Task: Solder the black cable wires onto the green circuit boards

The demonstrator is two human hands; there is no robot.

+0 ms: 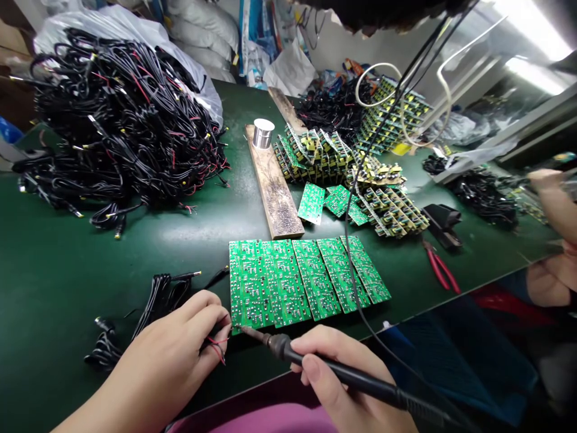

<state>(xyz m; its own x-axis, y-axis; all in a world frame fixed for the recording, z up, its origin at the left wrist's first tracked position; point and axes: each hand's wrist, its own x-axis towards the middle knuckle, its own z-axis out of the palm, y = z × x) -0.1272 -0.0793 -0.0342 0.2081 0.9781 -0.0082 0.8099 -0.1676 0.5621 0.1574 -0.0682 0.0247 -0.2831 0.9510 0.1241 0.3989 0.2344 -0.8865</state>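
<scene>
My left hand [184,343] is closed on a cable whose thin red and black wire ends [217,344] show between the fingers, at the near left corner of a row of green circuit boards [288,282]. In my right hand [347,373] is a black soldering iron [333,367], held like a pen. Its tip points left and reaches the near left corner of the leftmost board, close to the left fingertips. Several boards lie side by side, solder side up. Coiled black cables [157,304] lie beyond and left of my left hand.
A large heap of black cables [130,126] fills the back left. Behind the boards lie a wooden strip [274,192] with a solder spool [262,133] and stacked boards [315,156]. Red-handled pliers [440,267] are at right. Another person's arm [556,204] shows at the right edge. The iron's cord crosses the boards.
</scene>
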